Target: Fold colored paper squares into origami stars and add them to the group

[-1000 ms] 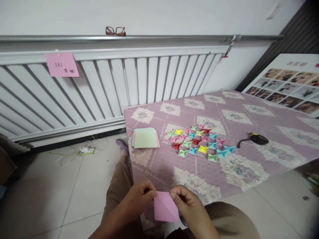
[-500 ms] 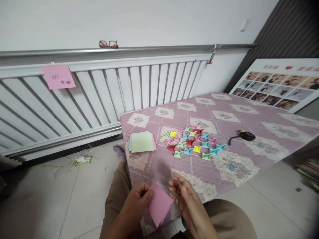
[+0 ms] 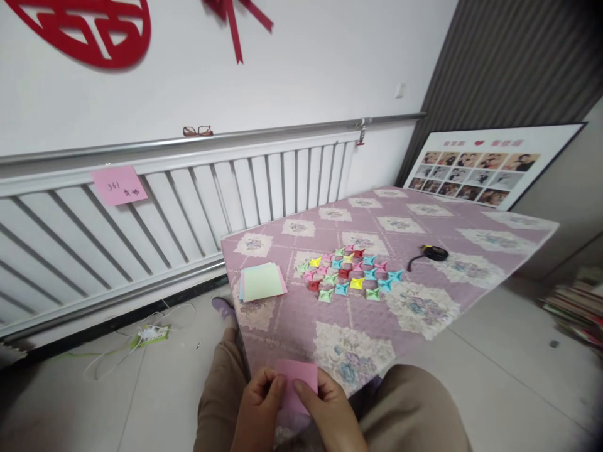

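Observation:
A pink sheet of paper (image 3: 301, 373), square in outline, is held low over the near edge of the table. My left hand (image 3: 261, 398) pinches its left side between thumb and fingers. On the other side my right hand (image 3: 327, 402) grips it too, the thumb lying across the front and the fingers behind. Farther off on the cloth stand several small folded paper pieces (image 3: 344, 274) in green, yellow, pink, red and blue, set in rows. Left of them lies a stack of coloured paper squares (image 3: 262, 282), pale green on top.
A floral tablecloth (image 3: 292, 333) covers the table. A black tape measure (image 3: 436, 253) lies at the right, with a photo board (image 3: 494, 166) behind. Glasses (image 3: 198, 131) rest on the pipe above a white radiator (image 3: 264, 188). A power strip (image 3: 151, 336) with cords is on the floor.
My right hand, apart from the pink paper before, now grips its right side. The paper has turned from a diamond slant to nearly square-on. My view has tilted up and shifted right.

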`<move>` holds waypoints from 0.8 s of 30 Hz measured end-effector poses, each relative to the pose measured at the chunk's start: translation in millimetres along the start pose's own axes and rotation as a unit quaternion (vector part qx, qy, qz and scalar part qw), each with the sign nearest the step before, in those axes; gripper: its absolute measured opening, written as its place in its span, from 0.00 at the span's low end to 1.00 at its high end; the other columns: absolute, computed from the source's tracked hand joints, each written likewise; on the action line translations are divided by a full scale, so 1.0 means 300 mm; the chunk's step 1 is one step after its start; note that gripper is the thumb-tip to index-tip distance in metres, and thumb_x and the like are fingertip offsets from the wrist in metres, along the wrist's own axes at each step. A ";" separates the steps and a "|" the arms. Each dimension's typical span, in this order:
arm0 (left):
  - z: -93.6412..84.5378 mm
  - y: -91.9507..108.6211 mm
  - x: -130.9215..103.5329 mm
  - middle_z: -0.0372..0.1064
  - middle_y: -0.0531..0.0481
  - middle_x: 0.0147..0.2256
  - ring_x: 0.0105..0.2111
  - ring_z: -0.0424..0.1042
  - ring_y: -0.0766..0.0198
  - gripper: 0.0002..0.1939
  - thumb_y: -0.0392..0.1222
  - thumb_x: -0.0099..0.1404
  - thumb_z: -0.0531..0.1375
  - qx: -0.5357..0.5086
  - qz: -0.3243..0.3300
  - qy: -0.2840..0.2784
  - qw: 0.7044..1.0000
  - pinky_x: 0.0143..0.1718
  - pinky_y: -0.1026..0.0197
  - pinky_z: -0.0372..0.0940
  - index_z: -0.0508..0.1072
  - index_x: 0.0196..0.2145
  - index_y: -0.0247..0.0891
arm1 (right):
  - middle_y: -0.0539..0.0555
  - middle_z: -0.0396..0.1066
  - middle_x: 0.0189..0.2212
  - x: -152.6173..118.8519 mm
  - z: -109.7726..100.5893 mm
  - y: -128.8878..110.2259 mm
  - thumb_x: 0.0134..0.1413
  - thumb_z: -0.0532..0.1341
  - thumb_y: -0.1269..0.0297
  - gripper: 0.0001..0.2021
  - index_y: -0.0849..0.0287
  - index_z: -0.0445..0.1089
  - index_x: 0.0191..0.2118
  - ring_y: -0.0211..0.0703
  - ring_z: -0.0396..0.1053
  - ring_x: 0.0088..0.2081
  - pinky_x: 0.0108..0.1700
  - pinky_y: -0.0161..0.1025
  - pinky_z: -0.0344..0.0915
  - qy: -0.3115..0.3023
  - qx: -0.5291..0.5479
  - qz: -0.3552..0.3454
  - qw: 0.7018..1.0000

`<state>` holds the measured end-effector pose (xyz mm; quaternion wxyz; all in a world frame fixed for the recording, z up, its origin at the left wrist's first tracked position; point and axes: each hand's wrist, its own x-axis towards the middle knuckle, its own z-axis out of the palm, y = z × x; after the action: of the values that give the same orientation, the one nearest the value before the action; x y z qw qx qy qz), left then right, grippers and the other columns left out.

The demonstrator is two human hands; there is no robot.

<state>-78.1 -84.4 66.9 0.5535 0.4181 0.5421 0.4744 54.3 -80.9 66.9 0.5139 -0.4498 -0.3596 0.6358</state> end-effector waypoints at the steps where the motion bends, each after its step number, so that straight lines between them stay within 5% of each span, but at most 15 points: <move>1: -0.004 -0.003 -0.010 0.58 0.56 0.21 0.23 0.55 0.68 0.18 0.56 0.53 0.63 0.003 -0.002 -0.019 1.000 0.25 0.67 0.54 0.70 0.24 0.37 | 0.52 0.72 0.25 -0.012 -0.001 -0.011 0.34 0.69 0.43 0.24 0.60 0.74 0.32 0.41 0.65 0.26 0.30 0.36 0.62 0.002 -0.008 -0.006 1.000; 10: -0.003 -0.002 -0.077 0.69 0.49 0.27 0.27 0.62 0.65 0.26 0.61 0.53 0.63 0.020 0.041 -0.197 0.979 0.31 0.64 0.59 0.77 0.37 0.33 | 0.49 0.67 0.22 -0.098 -0.014 -0.057 0.38 0.67 0.47 0.19 0.61 0.72 0.28 0.38 0.60 0.26 0.29 0.35 0.58 -0.013 -0.063 -0.028 0.998; 18: -0.001 -0.046 -0.095 0.71 0.46 0.32 0.33 0.66 0.59 0.22 0.57 0.57 0.61 0.058 0.068 -0.204 0.975 0.37 0.61 0.60 0.76 0.35 0.32 | 0.49 0.65 0.23 -0.128 -0.040 -0.063 0.42 0.64 0.46 0.19 0.61 0.71 0.28 0.39 0.59 0.27 0.30 0.34 0.58 0.005 -0.138 -0.048 0.989; 24: 0.024 -0.011 -0.117 0.70 0.49 0.30 0.32 0.65 0.60 0.14 0.48 0.56 0.61 0.105 0.034 -0.171 0.979 0.35 0.63 0.59 0.76 0.34 0.33 | 0.47 0.60 0.18 -0.126 -0.064 -0.062 0.48 0.59 0.40 0.24 0.59 0.66 0.22 0.35 0.56 0.23 0.25 0.32 0.54 0.024 -0.122 -0.042 0.991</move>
<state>-69.4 -119.0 71.4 0.5744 0.5670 0.4720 0.3548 81.2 -113.9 85.2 0.4897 -0.5088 -0.4409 0.5540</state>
